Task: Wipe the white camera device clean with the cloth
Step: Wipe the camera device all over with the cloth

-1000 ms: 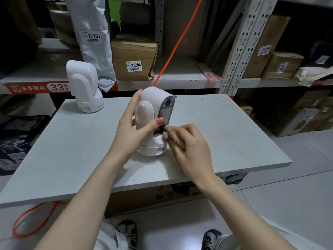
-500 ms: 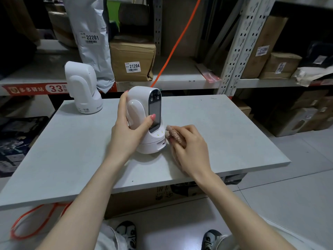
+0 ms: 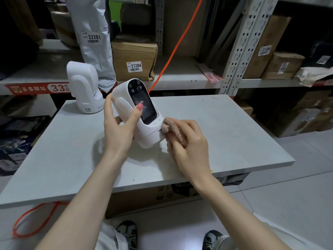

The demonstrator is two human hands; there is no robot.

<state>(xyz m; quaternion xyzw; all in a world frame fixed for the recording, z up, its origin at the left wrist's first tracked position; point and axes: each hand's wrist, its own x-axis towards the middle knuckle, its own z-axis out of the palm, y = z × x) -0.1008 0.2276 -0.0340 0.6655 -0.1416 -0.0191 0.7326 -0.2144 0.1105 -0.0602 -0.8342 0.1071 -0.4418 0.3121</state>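
So from my feed, the white camera device (image 3: 138, 112) sits over the middle of the grey table (image 3: 234, 141), tilted back toward the left with its dark screen face pointing up and to the right, only the base edge near the tabletop. The left hand (image 3: 119, 130) is wrapped around its body, thumb laid along the edge of the screen, fingers curled round the back. The right hand (image 3: 189, 147) has the pinkish cloth (image 3: 170, 128) bunched up in its curled fingers, and the cloth is pressed right against the lower front of the base. A second white camera (image 3: 84, 89) stands upright at the far left corner of the table, well apart. Behind are shelves with a cardboard box (image 3: 134, 58) labelled 21204, a grey mailer bag (image 3: 93, 40) and an orange cable (image 3: 173, 49) running diagonally.
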